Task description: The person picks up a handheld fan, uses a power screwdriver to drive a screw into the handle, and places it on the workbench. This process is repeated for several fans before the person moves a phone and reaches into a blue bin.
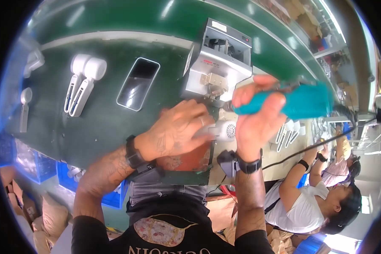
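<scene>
My right hand [262, 112] is wrapped round a teal electric screwdriver [307, 100], held tilted with its tip toward the left. My left hand [178, 127] is closed on a small white handheld fan [225, 130] low over the bench. The fan's round, slotted head shows beside my fingers; they hide most of its handle. Just beyond both hands stands a grey metal screw feeder [218, 63], its front close to the screwdriver's tip. Under my left hand lies a reddish-brown mat [186, 160].
Two white fans [82, 84] and a phone [139, 84] lie on the green bench [101, 131] to the left. Another white fan [25, 108] is farther left. More white fans [288, 134] lie at right. A black cable [302, 153] crosses near a co-worker [309, 199]. Blue crates [34, 163] stand below the bench.
</scene>
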The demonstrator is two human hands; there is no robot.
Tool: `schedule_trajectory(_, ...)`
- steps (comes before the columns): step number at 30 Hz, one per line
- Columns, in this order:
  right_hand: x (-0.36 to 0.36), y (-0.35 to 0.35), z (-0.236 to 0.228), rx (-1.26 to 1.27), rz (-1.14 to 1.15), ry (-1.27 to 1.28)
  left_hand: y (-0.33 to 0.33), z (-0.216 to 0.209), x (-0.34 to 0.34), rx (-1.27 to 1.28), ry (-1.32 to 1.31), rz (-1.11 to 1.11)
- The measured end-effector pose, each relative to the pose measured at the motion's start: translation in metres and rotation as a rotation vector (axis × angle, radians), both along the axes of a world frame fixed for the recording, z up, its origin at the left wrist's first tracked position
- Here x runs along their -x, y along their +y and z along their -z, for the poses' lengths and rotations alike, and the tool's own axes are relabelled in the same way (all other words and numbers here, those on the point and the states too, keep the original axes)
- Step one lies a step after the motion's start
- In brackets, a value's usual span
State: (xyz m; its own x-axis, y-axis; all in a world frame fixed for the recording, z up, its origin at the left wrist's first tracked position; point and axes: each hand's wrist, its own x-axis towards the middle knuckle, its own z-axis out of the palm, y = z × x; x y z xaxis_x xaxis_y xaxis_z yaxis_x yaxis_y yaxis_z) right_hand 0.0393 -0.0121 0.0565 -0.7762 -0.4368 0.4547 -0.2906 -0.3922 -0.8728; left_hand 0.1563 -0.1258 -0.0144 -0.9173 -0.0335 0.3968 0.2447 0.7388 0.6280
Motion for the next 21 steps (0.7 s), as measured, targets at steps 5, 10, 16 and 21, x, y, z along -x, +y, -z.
schedule_trajectory(5, 0.015, -0.028, 0.006, -0.106, 0.011, 0.081, 0.000, -0.004, -0.012, 0.058, 0.026, 0.015)
schedule_trajectory(10, 0.019, -0.033, 0.020, -0.052, -0.031, 0.123, 0.000, 0.002, -0.009, 0.097, 0.097, 0.021)
schedule_trajectory(16, 0.001, -0.023, 0.013, -0.206, -0.027, 0.040, -0.003, 0.006, -0.010, 0.079, 0.079, -0.005)
schedule_trajectory(21, 0.001, 0.012, 0.009, -0.069, -0.077, 0.081, 0.001, 0.003, -0.006, 0.062, 0.050, -0.021)
